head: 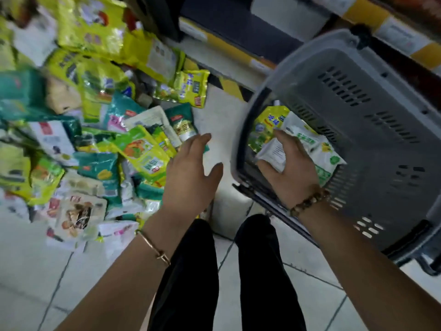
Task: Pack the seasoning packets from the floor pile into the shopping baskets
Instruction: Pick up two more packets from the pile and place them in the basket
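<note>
Obs. The pile (107, 144) of seasoning packets lies on the tiled floor (31, 259) to our left. It is mostly yellow, green and white glossy pouches, overlapping at all angles. The grey basket (358, 111) sits to our right, tilted with its open mouth turned toward us. A yellow-green pouch (266, 125) and a white-and-green pouch (319, 151) lie inside it.

Right hand (293, 173): inside the basket mouth, fingers (286, 139) and thumb curled round a small white packet (274, 154), which is visibly crumpled in the grip.

Left hand (191, 173): over the near edge of the pile, holding nothing. Its fingers (200, 142) are straight and close together, thumb splayed out. As far as we can tell it touches no packet.

Judgement on handling: the packets look light and soft, flat pouches that bend and crease rather than resist. The glossy film is probably slippery, and loosely stacked pouches will likely slide over each other when one is pulled. We would take hold across the flat body, thumb on one face and fingers on the other, or pinch a sealed edge, where the film should be stiffest. Several thin ones could go in one grasp. Fragility seems low; the risk is a pouch slipping out, not breaking.
</note>
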Demonstrator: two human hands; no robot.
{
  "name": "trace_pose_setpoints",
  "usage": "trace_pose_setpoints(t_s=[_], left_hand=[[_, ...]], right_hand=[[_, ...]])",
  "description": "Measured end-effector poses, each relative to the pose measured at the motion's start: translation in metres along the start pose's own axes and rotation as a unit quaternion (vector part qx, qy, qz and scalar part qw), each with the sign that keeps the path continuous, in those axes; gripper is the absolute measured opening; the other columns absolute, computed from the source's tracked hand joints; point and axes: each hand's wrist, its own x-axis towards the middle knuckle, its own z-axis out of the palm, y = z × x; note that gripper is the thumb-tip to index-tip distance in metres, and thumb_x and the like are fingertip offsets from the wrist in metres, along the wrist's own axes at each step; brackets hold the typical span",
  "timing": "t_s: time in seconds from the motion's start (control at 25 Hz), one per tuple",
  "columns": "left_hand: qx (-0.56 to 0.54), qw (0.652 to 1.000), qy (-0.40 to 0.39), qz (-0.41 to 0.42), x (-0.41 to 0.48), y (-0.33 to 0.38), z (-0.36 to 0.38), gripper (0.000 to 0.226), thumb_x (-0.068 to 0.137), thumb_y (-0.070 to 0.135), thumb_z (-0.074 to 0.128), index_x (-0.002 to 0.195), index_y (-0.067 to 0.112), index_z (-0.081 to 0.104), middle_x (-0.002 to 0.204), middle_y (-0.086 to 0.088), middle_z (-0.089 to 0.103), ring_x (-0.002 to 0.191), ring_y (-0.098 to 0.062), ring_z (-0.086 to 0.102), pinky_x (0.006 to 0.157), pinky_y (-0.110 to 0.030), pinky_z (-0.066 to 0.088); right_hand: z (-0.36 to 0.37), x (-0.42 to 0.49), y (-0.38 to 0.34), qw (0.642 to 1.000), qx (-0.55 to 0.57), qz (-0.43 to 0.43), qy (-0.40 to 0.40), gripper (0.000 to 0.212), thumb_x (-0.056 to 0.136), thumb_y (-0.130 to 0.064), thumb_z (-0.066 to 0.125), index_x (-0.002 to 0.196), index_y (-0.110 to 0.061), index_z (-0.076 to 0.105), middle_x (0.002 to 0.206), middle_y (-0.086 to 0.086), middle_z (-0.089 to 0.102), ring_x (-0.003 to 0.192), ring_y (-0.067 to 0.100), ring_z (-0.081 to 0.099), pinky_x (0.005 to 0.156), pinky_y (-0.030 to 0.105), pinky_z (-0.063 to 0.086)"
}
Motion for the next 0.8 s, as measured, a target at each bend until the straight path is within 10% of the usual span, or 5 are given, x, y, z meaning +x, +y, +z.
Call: trace_pose_setpoints(t_s=[0.24, 0.8], left_hand=[[-0.057, 0.985, 0.051, -0.156, -0.031, -0.097, -0.04, 0.054, 0.086, 0.018, 0.064, 0.137, 0.018, 0.045, 0.14, -0.002, 0.045, 0.12, -0.03, 0.05, 0.1, -0.048, 0.038], [-0.227, 0.909, 0.017, -0.348, 0.035, -0.304, 0.024, 0.063, 0.085, 0.027, 0.068, 0.14, 0.012, 0.042, 0.141, -0.007, 0.049, 0.12, -0.019, 0.053, 0.092, -0.027, 0.04]], right_hand=[[0.071, -0.017, -0.078, 0.99, -0.001, -0.134, -0.043, 0.047, 0.08, -0.021, 0.061, 0.125, -0.01, 0.055, 0.122, 0.008, 0.06, 0.111, 0.022, 0.055, 0.089, 0.021, 0.038], [0.275, 0.084, -0.041, 0.978, -0.089, 0.09, -0.166, 0.04, 0.084, -0.017, 0.063, 0.123, -0.016, 0.056, 0.116, 0.006, 0.063, 0.103, 0.019, 0.058, 0.081, 0.022, 0.042]])
